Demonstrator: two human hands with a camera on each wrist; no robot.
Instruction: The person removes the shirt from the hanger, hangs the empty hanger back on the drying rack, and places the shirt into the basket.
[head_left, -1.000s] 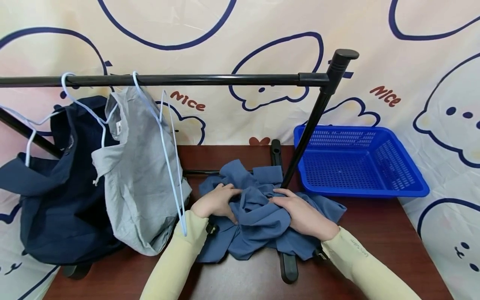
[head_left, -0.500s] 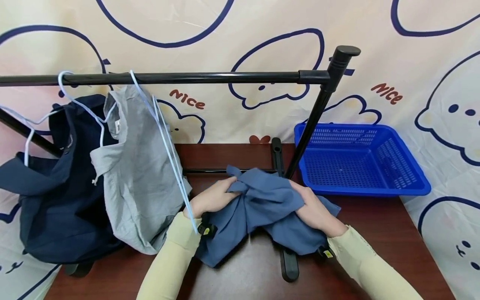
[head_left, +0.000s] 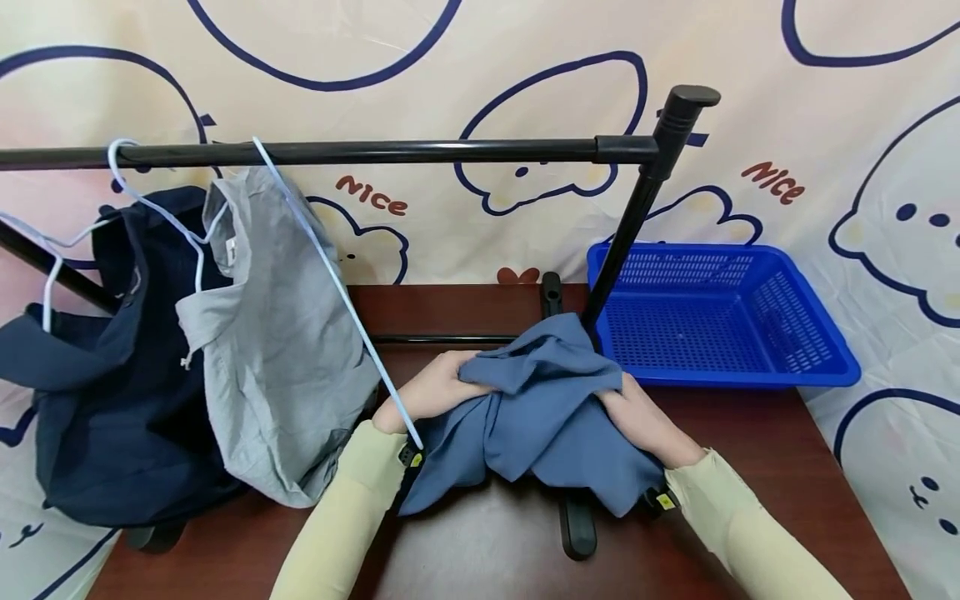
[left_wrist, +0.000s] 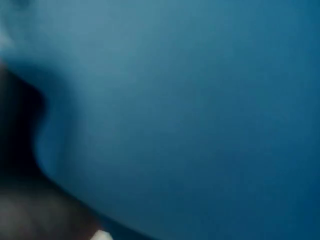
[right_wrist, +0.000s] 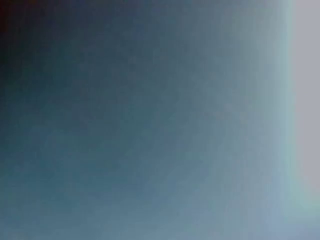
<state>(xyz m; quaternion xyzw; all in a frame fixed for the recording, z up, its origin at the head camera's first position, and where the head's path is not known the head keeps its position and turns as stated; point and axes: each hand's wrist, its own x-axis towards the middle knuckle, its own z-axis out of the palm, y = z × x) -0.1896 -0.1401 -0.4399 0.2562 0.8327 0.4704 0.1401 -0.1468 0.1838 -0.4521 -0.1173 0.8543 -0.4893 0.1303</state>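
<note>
At the far left of the head view, a navy garment (head_left: pixel 127 433) hangs below the black rail (head_left: pixel 420 152), which runs horizontally across the left and centre of the view. Immediately to its right, a grey garment (head_left: pixel 285 358) overlaps it. A straight section of a pale blue hanger (head_left: pixel 337 287) slants down across the grey garment; its lower end overlaps the left wrist, and contact there cannot be confirmed.

The left hand (head_left: pixel 433 390) holds the left side of the blue cloth (head_left: pixel 532 425): its grip is closed, thumb against the material, other fingers partly covered by folds. The blue cloth is bunched between both hands, above the brown surface (head_left: pixel 765 442), and hides part of the rack foot (head_left: pixel 577 529). Both wrist views show only blurred material at close range.

The right hand (head_left: pixel 648 427) holds the right side of the cloth. Its grip is closed on the material; the fingertips are hidden, so the exact degree of closure cannot be determined. Above this hand, the rack upright (head_left: pixel 630 217) leans to the right. At the far right, a blue basket (head_left: pixel 727 380) with perforated walls rests on the surface.
</note>
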